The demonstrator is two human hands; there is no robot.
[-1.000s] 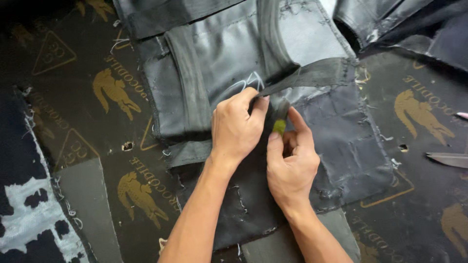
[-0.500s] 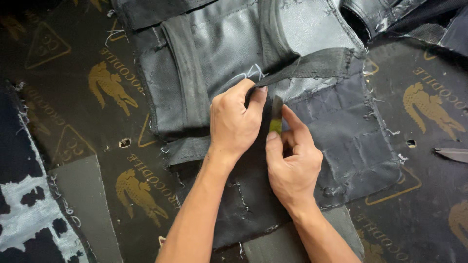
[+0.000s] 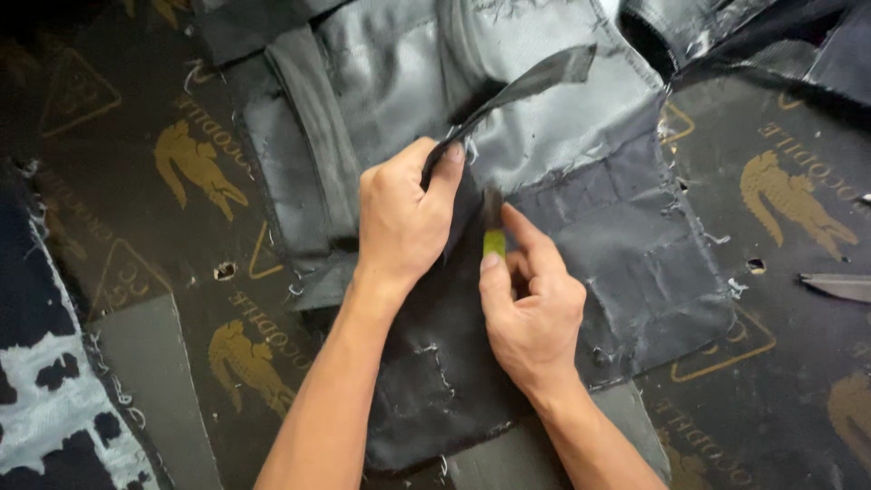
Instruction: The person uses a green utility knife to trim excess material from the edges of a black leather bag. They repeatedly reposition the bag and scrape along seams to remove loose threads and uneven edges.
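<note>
A dark grey garment panel [image 3: 617,245] with frayed seams lies flat in the middle of the head view. My left hand [image 3: 399,218] pinches a dark fabric strip [image 3: 531,82] and lifts it up and away from the panel. My right hand [image 3: 531,313] grips a small tool with a yellow-green handle [image 3: 494,241]; its tip points at the seam right under the lifted strip. The two hands are almost touching. The tool's tip is partly hidden by the fabric.
Everything rests on a black mat [image 3: 181,227] printed with gold animal figures and triangles. A metal blade tip [image 3: 839,286] pokes in from the right edge. A blue and white patterned cloth [image 3: 45,408] sits at lower left. More dark fabric [image 3: 771,36] is piled at top right.
The fabric strip, earlier lying along the panel, is now pulled up and freed by my left hand. My right hand with the tool has stayed at the seam.
</note>
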